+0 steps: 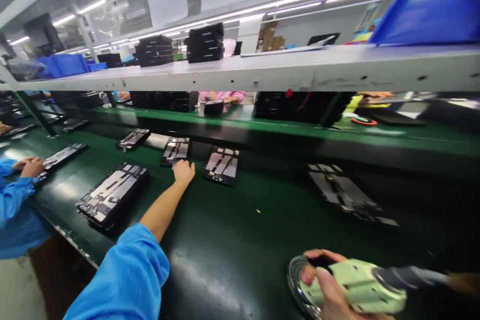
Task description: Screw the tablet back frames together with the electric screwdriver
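My left hand (184,172) reaches out over the green bench, fingers curled at the near right edge of an opened tablet (176,150); its fingertips are partly hidden. Right beside it lies another opened tablet (222,164) with its grey batteries and boards bare. My right hand (330,290), low at the right, is wrapped round a pale green hand tool (358,285) with a round perforated end and a thick black cable or hose. Its exact kind is unclear. Nearer on the left rests a stack of opened tablets (114,192).
Another opened tablet (347,195) lies at the right, blurred. One more tablet (134,138) sits at the back. A white shelf (300,72) crosses above, bearing black stacks (205,42) and a blue bin (431,5). At left, a co-worker's hands (32,166) touch a tablet.
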Demonstrator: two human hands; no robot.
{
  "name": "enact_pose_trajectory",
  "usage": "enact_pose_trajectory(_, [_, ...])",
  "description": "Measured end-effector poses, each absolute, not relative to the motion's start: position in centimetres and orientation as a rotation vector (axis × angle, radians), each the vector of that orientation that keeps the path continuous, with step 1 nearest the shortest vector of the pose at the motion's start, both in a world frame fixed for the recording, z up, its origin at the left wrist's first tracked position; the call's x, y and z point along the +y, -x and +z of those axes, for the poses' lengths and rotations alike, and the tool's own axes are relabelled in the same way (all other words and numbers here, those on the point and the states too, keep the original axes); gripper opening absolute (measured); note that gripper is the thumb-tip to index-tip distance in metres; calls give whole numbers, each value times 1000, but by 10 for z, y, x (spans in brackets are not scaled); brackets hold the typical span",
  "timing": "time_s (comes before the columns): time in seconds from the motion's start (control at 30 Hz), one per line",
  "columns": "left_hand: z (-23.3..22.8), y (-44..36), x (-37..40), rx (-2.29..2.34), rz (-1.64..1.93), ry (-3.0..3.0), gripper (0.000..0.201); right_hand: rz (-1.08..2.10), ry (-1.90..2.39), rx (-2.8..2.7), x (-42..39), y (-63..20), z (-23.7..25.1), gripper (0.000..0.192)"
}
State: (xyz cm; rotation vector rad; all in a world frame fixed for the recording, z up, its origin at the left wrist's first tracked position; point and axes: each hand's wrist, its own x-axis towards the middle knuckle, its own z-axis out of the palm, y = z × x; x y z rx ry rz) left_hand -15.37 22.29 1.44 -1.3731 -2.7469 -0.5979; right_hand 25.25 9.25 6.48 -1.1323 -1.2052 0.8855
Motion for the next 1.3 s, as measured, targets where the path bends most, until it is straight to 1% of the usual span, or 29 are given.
enact_pose_trajectory(0.13, [9,140,247,-2821,-711,1439,39,936,1039,-1136,91,-252,60,36])
enact_pose_trajectory(0.27, [13,127,275,-2985,-904,1445,40,886,1030,-1209,88,-253,55,31])
enact_pose_trajectory(0.37, [20,125,281,-3060,-1154,1395,40,854,1013,-1260,86,-254,54,28])
enact_pose_trajectory(0.47, [30,125,272,-3043,-1494,1362,40,856,1006,-1261,86,-254,53,27])
enact_pose_trajectory(0.6, [41,118,244,-2942,-1981,1320,39,865,995,-1247,87,-250,49,24])
enact_pose_trajectory(0.73, [39,101,195,-2827,-2422,1285,41,896,958,-1257,91,-247,44,22])
enact_pose_trajectory(0.83, [27,77,139,-2774,-2659,1225,49,890,935,-1254,92,-246,44,22])
enact_pose_trajectory(0.9, [16,57,98,-2793,-2740,1177,56,877,916,-1243,92,-245,45,23])
enact_pose_trajectory(1.03, [0,23,29,-2928,-2696,1191,61,860,910,-1227,92,-243,46,25])
enact_pose_trajectory(1.17, [2,14,-10,-3056,-2448,1450,54,824,885,-1220,93,-241,41,25])
enact_pose_trajectory(1.23, [10,17,-23,-3031,-2195,1716,50,792,871,-1228,94,-241,39,24])
enact_pose_trajectory(1.3, [21,21,-33,-2733,-1723,2178,51,771,853,-1242,95,-241,38,23])
